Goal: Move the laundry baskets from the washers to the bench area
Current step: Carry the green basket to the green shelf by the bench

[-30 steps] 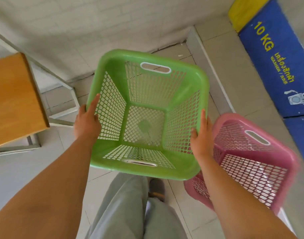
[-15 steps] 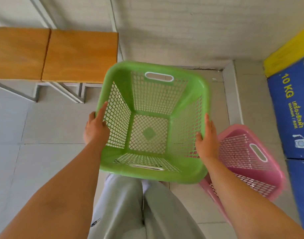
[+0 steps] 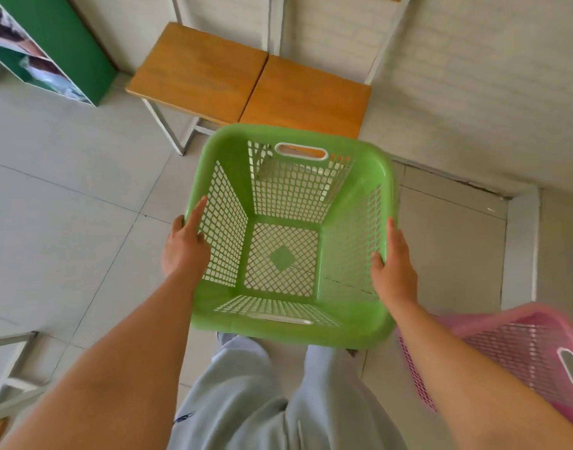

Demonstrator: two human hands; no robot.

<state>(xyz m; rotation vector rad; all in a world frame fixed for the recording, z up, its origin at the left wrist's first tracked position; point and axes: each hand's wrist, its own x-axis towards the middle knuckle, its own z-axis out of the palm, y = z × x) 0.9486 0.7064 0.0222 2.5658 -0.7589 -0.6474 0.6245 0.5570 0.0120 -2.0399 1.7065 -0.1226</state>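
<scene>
Both hands are clamping the green basket by its side rims: my left hand is pressing the left rim with its thumb lying inside along the mesh, my right hand is curling over the right rim. I am holding it empty at centre frame, just short of the wooden bench in the upper middle. At lower right the pink basket is sitting just beside my right arm; my elbow could be snagging it as I am stepping forward.
</scene>
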